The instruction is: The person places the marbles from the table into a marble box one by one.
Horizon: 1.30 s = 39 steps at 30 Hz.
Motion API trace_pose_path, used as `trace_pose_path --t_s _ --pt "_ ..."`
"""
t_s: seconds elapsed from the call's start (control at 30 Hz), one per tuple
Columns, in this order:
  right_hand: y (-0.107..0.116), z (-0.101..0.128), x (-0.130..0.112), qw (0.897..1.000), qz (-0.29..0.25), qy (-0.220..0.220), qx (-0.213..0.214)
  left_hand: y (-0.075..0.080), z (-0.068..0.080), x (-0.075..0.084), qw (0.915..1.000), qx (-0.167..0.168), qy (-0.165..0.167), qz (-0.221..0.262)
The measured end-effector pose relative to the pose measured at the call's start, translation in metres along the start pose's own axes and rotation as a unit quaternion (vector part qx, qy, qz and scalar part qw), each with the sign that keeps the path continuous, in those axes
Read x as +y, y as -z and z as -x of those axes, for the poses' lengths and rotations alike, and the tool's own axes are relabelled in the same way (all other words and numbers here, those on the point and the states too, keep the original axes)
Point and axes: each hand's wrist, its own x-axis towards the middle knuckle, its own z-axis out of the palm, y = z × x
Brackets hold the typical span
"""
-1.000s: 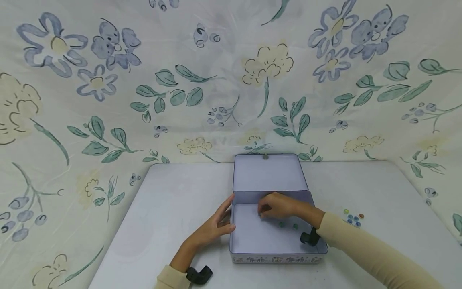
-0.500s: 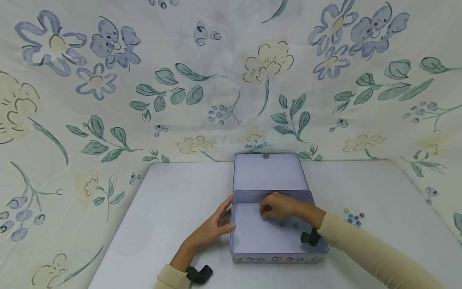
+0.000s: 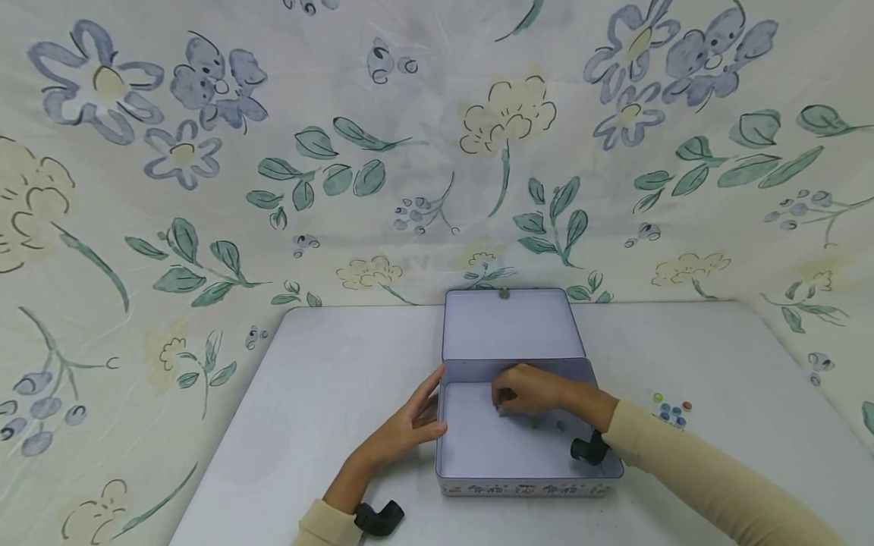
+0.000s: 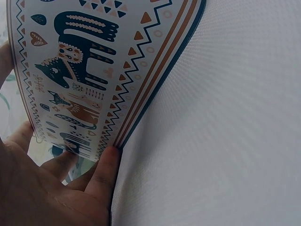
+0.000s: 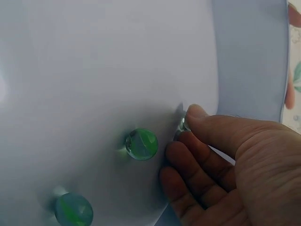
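A shallow tin box (image 3: 478,447) with its hinged lid (image 3: 514,326) raised stands on the white table. My left hand (image 3: 410,425) rests against the box's left side, fingers spread along the wall and rim; in the left wrist view its fingertips touch the printed outer wall (image 4: 80,80). Inside the box, my right hand (image 3: 526,390) pinches a small glass marble (image 5: 182,123) between thumb and forefinger, low at the floor. Two green-streaked glass marbles, one nearer (image 5: 141,144) and one farther (image 5: 74,209), lie on the box floor beside that hand.
Right of the box, several small round pieces (image 3: 672,411) in blue, yellow-green and orange lie on the table (image 3: 328,364). A flower-patterned cloth (image 3: 423,152) rises behind the table. Black wrist cameras sit on the left wrist (image 3: 378,518) and the right wrist (image 3: 589,449).
My right hand has shifted slightly to the right inside the box, still pinching the marble. The left hand stays at the box's side.
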Motion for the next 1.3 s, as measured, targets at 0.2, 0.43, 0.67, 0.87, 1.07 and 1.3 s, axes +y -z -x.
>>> trace_pose_path --t_s 0.2,0.43,0.67,0.87,1.07,1.3 --pt "0.0010 0.0013 -0.0009 1.000 0.003 0.003 -0.002 0.0000 -0.0008 -0.0011 1.0000 0.000 -0.001 -0.001" --pt "0.0001 0.0005 0.0010 1.000 0.001 -0.003 -0.004 0.0001 -0.0008 -0.0018 1.0000 0.000 -0.001 -0.004" --pt "0.0008 0.0009 0.0005 1.000 -0.004 -0.005 -0.006 -0.0002 -0.0004 -0.0008 1.0000 0.000 -0.001 -0.003" --pt "0.0014 0.0002 0.0012 1.000 -0.001 -0.009 -0.008 0.0002 -0.0008 -0.0002 1.0000 0.001 -0.004 -0.005" --pt "0.0040 -0.0010 0.0002 1.000 0.002 -0.011 -0.010 0.0010 -0.0012 -0.0001 0.9999 0.004 -0.005 -0.009" --pt "0.0072 0.0004 -0.0049 0.999 -0.002 -0.036 -0.020 -0.0001 -0.0005 -0.0003 1.0000 0.007 0.005 -0.003"
